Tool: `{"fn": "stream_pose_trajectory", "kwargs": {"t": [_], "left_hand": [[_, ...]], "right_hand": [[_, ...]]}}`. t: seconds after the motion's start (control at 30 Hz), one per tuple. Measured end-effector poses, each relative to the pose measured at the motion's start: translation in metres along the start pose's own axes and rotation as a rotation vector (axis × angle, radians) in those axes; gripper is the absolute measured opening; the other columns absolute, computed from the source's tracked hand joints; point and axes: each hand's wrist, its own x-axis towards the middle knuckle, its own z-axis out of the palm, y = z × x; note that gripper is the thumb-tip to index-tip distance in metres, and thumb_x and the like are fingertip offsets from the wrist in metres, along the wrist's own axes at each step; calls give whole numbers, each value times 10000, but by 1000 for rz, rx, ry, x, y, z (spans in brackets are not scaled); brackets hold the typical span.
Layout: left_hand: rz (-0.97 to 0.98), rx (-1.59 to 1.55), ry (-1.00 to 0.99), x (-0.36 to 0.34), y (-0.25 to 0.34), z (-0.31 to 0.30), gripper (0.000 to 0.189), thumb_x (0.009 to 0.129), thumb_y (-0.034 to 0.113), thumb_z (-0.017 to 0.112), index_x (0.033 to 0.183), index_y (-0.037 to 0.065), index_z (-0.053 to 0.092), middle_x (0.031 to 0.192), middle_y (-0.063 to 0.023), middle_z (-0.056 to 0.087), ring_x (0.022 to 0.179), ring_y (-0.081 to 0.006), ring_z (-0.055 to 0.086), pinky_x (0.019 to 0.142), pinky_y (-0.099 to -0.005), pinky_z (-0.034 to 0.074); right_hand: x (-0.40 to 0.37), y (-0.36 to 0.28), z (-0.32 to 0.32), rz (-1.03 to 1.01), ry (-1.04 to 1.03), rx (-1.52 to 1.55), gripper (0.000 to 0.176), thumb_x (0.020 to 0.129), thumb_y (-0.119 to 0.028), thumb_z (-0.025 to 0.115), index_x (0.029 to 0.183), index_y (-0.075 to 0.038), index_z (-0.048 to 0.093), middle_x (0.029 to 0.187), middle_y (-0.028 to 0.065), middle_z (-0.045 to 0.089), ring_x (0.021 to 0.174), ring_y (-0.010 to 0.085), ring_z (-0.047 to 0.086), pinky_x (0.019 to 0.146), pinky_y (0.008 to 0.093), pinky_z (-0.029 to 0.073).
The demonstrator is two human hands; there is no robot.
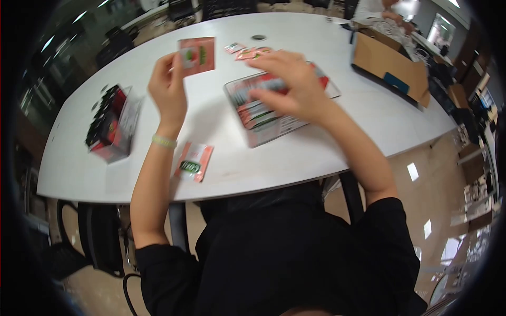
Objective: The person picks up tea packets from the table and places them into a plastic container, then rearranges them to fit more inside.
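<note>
My left hand (168, 87) pinches a pink sachet (203, 55) by its left edge, raised above the white table. My right hand (295, 87), slightly blurred, is spread with thumb and fingers apart over a clear-sided box (258, 138) of pink and red sachets, hiding part of it. Another pink sachet (195, 162) with a green label lies flat near the table's front edge, beside my left forearm. Several loose sachets (247, 53) lie beyond the box, partly behind my right fingertips.
A second clear box (113, 150) packed with dark and red packets stands at the left of the white table (226, 176). An open cardboard box (390, 68) sits at the right back, near another person (377, 10). Chairs stand around the table.
</note>
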Motion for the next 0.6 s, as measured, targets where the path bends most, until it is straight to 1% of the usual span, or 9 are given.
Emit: {"fn": "stream_pose_trajectory", "kwargs": {"t": [0.1,0.17,0.23,0.27,0.3,0.33,0.43,0.57,0.6], "left_hand": [[6,-127,6,-14,31,10,175,919,124,538,935,-41,593,840,-25,600,720,-65,540,640,-200,454],[52,-116,-90,-29,44,12,133,900,73,548,945,-46,588,846,-51,620,738,-79,565,670,-214,467],[349,-44,-153,-35,54,20,109,821,-31,590,929,-44,589,858,-117,653,721,-154,626,680,-249,498],[486,-48,-183,-35,57,24,134,792,-58,603,924,-42,590,860,-138,659,711,-184,643,676,-259,508],[507,-33,-219,-35,57,22,177,748,-74,627,915,-33,589,846,-150,658,679,-227,645,639,-272,516],[510,-36,-216,-35,57,21,177,748,-74,627,915,-33,589,846,-150,658,679,-227,645,639,-272,516],[550,60,-309,-34,54,21,208,693,-76,655,882,-18,591,844,-149,651,663,-241,636,591,-271,505],[598,74,-313,-30,52,24,231,672,-25,694,882,3,601,905,-144,643,736,-252,636,614,-300,505],[525,76,-365,-29,56,24,246,666,35,716,885,18,605,952,-139,632,818,-263,620,667,-327,496]], "right_hand": [[1,-17,7,-12,17,-18,662,670,-323,755,1216,-29,524,1132,121,575,1049,266,519,900,357,364],[1,-28,14,-27,66,-50,702,666,-350,743,1240,-33,492,1158,121,558,1069,269,510,902,378,360],[1,-32,14,-53,114,-59,741,663,-377,731,1263,-37,460,1185,120,542,1090,271,500,903,399,356],[3,-34,13,-79,158,-54,672,667,-317,720,1230,-33,486,1158,120,559,1062,266,523,884,391,387],[4,-35,12,-107,202,-47,605,672,-257,709,1197,-30,513,1132,120,576,1034,260,545,864,383,417],[4,-30,14,-109,202,-51,605,672,-257,709,1197,-30,513,1132,120,576,1034,260,545,864,383,417],[3,-24,17,-185,246,-64,386,671,-9,607,1056,-33,588,980,85,644,842,233,623,737,329,521],[5,-9,6,-153,257,-58,399,654,10,604,1046,-65,602,944,81,649,828,238,626,731,337,518],[7,-4,-2,-152,275,-45,401,650,73,589,1034,-40,609,963,101,649,837,239,627,727,310,521]]}}
